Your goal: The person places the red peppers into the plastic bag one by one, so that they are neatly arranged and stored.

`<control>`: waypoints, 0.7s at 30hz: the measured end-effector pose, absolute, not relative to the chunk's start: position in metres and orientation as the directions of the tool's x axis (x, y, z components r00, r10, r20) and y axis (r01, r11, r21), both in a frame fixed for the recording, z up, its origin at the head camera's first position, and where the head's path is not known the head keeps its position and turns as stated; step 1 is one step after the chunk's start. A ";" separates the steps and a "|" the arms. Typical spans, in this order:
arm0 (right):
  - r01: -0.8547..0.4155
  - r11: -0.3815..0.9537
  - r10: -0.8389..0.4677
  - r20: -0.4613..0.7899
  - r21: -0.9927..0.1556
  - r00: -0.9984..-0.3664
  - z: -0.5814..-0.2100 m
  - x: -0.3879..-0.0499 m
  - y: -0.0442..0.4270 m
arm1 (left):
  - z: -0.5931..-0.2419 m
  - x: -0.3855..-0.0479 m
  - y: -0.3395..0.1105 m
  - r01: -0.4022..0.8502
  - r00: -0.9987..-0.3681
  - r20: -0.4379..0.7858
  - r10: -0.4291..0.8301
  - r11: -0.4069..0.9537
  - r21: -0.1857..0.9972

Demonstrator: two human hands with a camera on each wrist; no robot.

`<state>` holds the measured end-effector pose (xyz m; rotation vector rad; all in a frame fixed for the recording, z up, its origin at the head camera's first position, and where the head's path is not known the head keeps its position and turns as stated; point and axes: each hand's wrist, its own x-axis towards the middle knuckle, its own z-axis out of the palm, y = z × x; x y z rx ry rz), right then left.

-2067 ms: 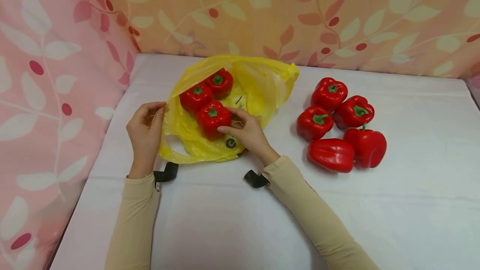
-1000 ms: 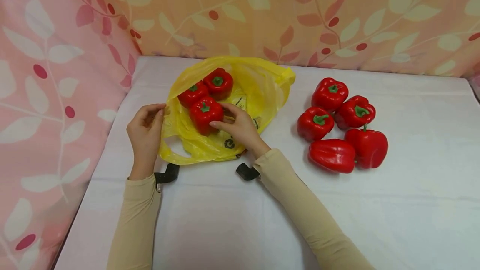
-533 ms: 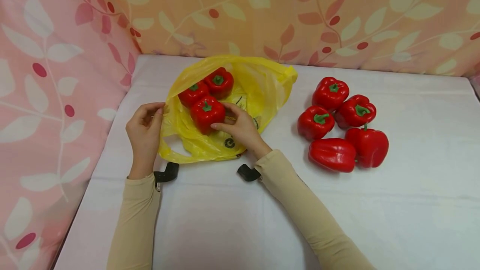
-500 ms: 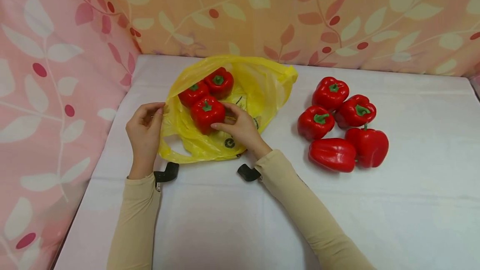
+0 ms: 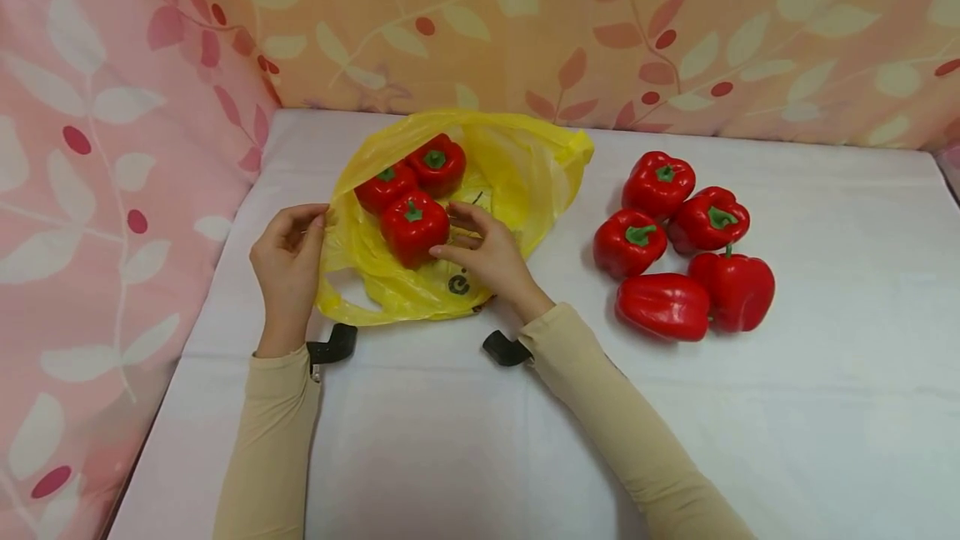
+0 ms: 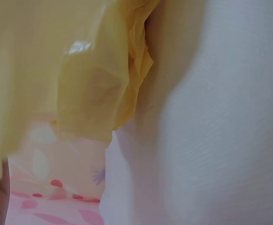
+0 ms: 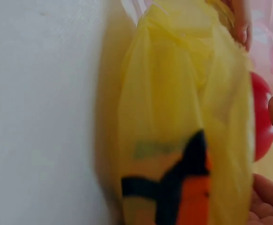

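A yellow plastic bag lies with its mouth spread towards me, and three red bell peppers with green stems sit inside. My left hand pinches the left edge of the bag's mouth between thumb and fingers. Nearest the opening is one bell pepper, touching the two behind it. Just right of it, inside the mouth, my right hand has its fingers spread, with a small gap to the pepper. In the right wrist view the bag hides most of that pepper. Bag film fills much of the left wrist view.
Right of the bag, several more red bell peppers stand in a cluster, among them one lying on its side. All rest on a white-covered table. A leaf-patterned cloth rises behind and at the left.
My right hand carried the front pepper leftward and deeper into the bag, against the other two. It has since let go and drawn slightly right. My left hand stays on the bag's edge.
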<state>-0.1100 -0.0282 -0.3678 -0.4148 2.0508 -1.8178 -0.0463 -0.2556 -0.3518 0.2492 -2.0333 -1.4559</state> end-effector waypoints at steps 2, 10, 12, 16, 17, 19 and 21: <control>0.003 0.130 -0.444 -0.061 -0.992 -0.894 -0.365 -0.107 -0.021 | -0.352 -0.047 -0.255 0.194 -0.788 0.375 -0.488 0.381 0.904; -0.069 0.122 -0.365 0.020 -0.990 -0.931 -0.350 -0.090 0.010 | -0.353 -0.047 -0.255 0.154 -0.791 0.361 -0.495 0.410 0.899; -0.084 0.110 -0.350 0.040 -0.990 -0.936 -0.346 -0.085 0.018 | -0.353 -0.047 -0.254 0.144 -0.793 0.355 -0.495 0.414 0.899; -0.117 0.070 -0.348 0.086 -0.991 -0.934 -0.339 -0.079 0.030 | -0.351 -0.047 -0.255 0.132 -0.792 0.347 -0.503 0.414 0.901; -0.127 0.063 -0.347 0.097 -0.990 -0.933 -0.337 -0.078 0.033 | -0.351 -0.046 -0.255 0.134 -0.792 0.346 -0.503 0.410 0.902; -0.147 0.053 -0.346 0.120 -0.988 -0.931 -0.332 -0.075 0.040 | -0.351 -0.047 -0.254 0.140 -0.791 0.345 -0.504 0.400 0.906; -0.163 0.049 -0.341 0.137 -0.985 -0.930 -0.328 -0.073 0.048 | -0.351 -0.047 -0.254 0.146 -0.791 0.346 -0.504 0.394 0.907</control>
